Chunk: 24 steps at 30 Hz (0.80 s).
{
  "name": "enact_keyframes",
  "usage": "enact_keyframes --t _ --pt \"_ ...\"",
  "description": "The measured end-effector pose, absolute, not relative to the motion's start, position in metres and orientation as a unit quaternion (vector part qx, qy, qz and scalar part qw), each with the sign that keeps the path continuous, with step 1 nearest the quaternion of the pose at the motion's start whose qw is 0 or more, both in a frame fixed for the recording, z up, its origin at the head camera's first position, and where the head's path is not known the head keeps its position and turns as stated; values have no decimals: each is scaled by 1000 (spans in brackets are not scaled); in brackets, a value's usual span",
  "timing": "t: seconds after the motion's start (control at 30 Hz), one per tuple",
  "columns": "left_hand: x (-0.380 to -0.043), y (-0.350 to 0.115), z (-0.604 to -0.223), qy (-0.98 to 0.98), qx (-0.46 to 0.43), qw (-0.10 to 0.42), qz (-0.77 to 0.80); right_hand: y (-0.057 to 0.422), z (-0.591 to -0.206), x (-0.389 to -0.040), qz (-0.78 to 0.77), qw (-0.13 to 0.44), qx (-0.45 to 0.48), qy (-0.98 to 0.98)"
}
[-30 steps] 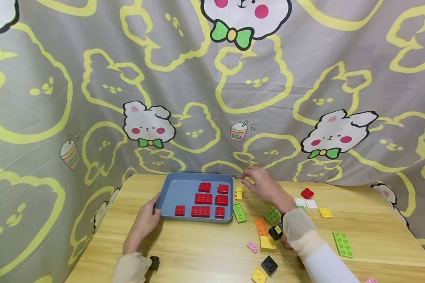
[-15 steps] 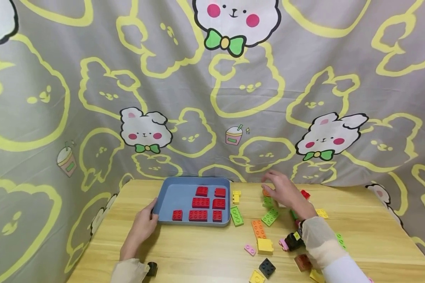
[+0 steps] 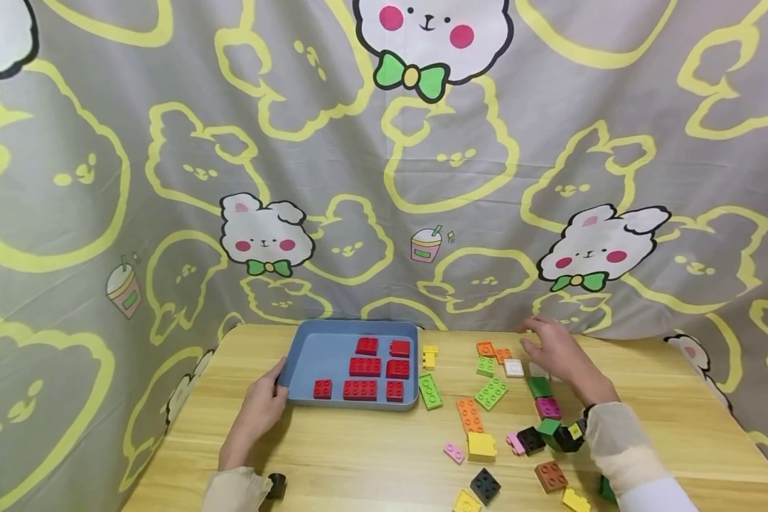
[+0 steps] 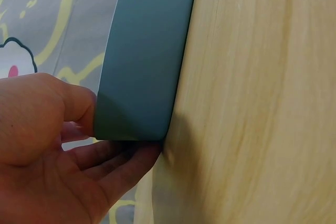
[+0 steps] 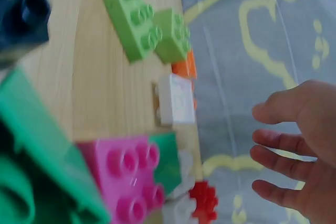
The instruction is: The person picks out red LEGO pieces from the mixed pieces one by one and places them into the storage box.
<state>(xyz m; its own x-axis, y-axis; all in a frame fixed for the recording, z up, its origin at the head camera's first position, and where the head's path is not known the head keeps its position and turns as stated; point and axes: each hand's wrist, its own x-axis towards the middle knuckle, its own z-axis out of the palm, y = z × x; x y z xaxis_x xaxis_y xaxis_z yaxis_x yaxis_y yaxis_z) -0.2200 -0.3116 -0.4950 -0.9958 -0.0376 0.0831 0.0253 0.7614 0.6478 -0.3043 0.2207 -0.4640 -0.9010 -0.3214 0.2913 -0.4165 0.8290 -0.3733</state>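
My left hand grips the left end of a blue-grey tray. In the left wrist view the thumb lies at the rim and the fingers curl against the wall of the tray. Several red toy building bricks sit apart from one another in the tray's right and front parts. Over the far right of the table is my right hand, its fingers loosely bent and nothing between them. Nearest to it are a white brick, a dark green brick and a red brick.
Loose bricks spread right of the tray: a lime green brick, an orange brick, a yellow brick, a magenta brick and a brown brick, among others. A patterned curtain hangs behind the wooden table.
My right hand has moved rightward, from beside the tray across the far bricks, uncovering orange, lime and white ones. The left hand keeps its grip on the tray. The head view has shifted slightly.
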Motion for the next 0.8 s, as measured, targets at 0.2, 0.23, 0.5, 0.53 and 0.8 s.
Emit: enact_keyframes --t 0.2,0.23,0.5,0.53,0.8 --pt "-221 -312 -496 -937 1 45 -346 243 -477 -305 201 89 170 -961" --pt "-222 -311 -496 -938 1 47 -345 246 -479 -305 196 85 166 -963" --pt "-222 -310 -496 -937 6 46 -346 258 -492 -307 197 55 133 -970" --pt "-222 -310 -496 -937 6 46 -346 259 -493 -307 197 55 132 -970" --pt "-223 -312 -497 -938 5 43 -345 260 -498 -310 202 60 128 -969"
